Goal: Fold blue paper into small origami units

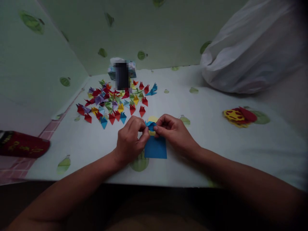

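from here i see both hands' fingers, left [132, 138] and right [176, 134], pinched nearly closed on opposite edges of the small blue folded paper [151, 125], probably to steady its creases. just below them, a blue square [155, 148] lies flat on the table [101, 166].

Probably a room in a home; balloon-print green wallpaper [168, 35] lines the corner, a matching cloth [192, 150] covers the counter, and a tissue box [132, 69] stands against the wall beyond loose paper cranes [112, 116].
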Motion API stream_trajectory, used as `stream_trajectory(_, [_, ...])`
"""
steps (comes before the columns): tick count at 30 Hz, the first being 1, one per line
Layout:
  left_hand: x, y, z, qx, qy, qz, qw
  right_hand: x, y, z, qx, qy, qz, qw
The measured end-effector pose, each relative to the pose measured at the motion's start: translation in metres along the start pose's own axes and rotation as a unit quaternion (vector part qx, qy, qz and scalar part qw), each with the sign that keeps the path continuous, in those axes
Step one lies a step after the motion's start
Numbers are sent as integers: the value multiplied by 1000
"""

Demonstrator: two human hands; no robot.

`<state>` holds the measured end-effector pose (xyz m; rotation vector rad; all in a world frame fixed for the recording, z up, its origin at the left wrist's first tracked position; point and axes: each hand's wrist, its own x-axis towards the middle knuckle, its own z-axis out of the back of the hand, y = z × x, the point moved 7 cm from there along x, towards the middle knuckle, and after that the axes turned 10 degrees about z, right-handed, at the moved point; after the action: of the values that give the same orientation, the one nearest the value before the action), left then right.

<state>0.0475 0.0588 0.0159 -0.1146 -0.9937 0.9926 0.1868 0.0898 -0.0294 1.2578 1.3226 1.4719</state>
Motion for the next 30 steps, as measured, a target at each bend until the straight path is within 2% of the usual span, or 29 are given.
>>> stream_trajectory(3, [0,2,-1,-2,14,24,1000,0,2,0,-16,-4,17,1000])
stream_trajectory(7, [-1,2,-2,-16,15,40,999,-3,11,4,-93,-29,73,993])
stream_trajectory(10, [0,12,-5,-57,38,130,989,-6,20,4,-151,-32,126,980])
stream_trajectory(12, [-2,22,-9,-102,66,210,970,-8,23,3,-175,-30,151,972])
stream_trajectory(14, [-3,29,-14,-160,88,269,946,-8,23,2,-148,-24,157,976])
stream_trajectory(18, [-4,35,-14,-287,64,349,890,-6,17,0,-32,-15,146,989])
stream_trajectory(20, [-6,36,-13,-328,46,373,867,-5,12,-3,-23,0,136,990])
stream_trajectory(22, [-8,36,-15,-350,53,386,852,-4,6,-6,-24,17,117,993])
stream_trajectory(30, [-20,28,-35,-406,180,431,785,0,2,-2,-19,13,83,996])
